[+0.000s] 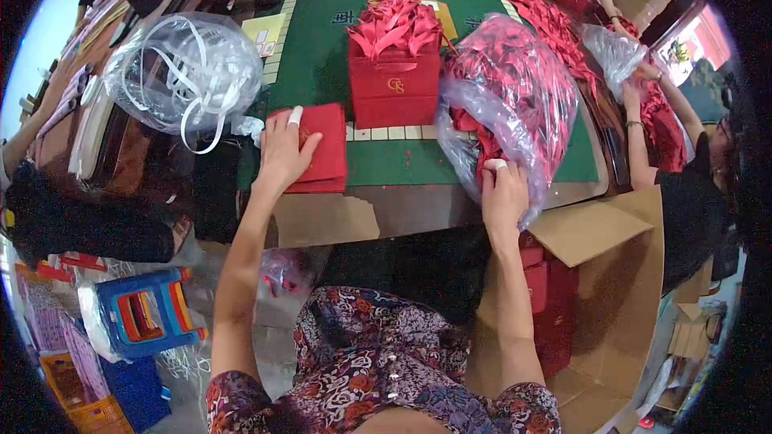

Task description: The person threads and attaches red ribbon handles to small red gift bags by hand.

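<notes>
My left hand [285, 150] rests with its fingers apart on a stack of flat red paper pieces [328, 145] near the table's front edge. At the mouth of a clear plastic bag [535, 80] full of red ribbon pieces is my right hand [505, 185], its fingers bent together; what they pinch is too small to make out. White wraps cover a fingertip on each hand. Between the hands, farther back, a red box with gold letters [396, 88] stands upright, heaped with red ribbon bows [398, 24].
A clear bag of white ribbon [189, 72] lies at the left of the green mat [322, 56]. An open cardboard box [615, 305] with red items stands below right. Co-workers' arms [635, 133] reach in at the right. Blue stools [145, 313] are at the lower left.
</notes>
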A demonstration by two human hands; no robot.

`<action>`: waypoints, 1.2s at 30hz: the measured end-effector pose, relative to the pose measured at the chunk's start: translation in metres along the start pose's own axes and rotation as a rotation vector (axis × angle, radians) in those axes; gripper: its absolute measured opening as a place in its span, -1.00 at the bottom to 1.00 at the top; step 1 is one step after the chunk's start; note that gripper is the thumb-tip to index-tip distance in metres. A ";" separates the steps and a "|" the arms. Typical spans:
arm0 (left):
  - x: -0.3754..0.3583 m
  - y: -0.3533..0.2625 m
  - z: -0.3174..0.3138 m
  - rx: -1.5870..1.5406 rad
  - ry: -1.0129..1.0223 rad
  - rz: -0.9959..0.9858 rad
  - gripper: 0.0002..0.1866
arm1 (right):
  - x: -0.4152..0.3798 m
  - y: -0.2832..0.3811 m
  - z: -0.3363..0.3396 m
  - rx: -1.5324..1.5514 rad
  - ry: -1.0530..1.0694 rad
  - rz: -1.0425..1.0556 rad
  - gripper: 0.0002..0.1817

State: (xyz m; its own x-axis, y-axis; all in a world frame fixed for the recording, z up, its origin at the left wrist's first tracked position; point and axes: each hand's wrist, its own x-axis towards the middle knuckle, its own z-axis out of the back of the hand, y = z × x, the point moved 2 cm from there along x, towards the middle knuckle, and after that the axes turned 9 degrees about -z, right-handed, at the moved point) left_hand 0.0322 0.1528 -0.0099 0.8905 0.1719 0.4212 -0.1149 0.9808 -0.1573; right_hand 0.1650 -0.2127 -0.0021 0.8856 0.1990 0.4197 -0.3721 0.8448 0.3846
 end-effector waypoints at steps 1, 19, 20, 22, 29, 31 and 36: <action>0.001 0.002 0.001 -0.045 0.023 0.008 -0.29 | 0.001 0.001 0.001 0.004 0.001 -0.014 -0.87; -0.023 -0.082 0.002 -0.165 -0.035 -0.096 -0.34 | -0.052 0.103 -0.033 0.669 0.299 0.231 -0.86; -0.026 -0.086 0.001 -0.165 -0.024 -0.104 -0.33 | -0.053 0.101 -0.034 0.676 0.340 0.170 -0.86; -0.028 -0.097 0.010 -0.213 0.018 -0.077 -0.33 | -0.052 0.093 -0.037 0.682 0.326 0.165 -0.87; -0.046 -0.143 -0.013 -0.348 0.015 -0.220 -0.29 | -0.050 0.078 -0.026 0.649 0.294 0.114 -0.85; -0.039 -0.154 -0.018 -0.395 0.027 -0.208 -0.29 | -0.050 0.080 -0.018 0.650 0.301 0.098 -0.84; -0.026 -0.162 -0.022 -0.640 -0.175 -0.138 -0.31 | -0.050 0.076 -0.007 0.648 0.254 0.114 -0.79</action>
State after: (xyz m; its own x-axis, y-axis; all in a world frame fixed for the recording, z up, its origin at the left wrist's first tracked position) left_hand 0.0374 -0.0122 -0.0149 0.7877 0.1141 0.6054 0.3259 0.7567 -0.5667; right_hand 0.0942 -0.1553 0.0002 0.8395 0.4450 0.3118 -0.4870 0.3617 0.7950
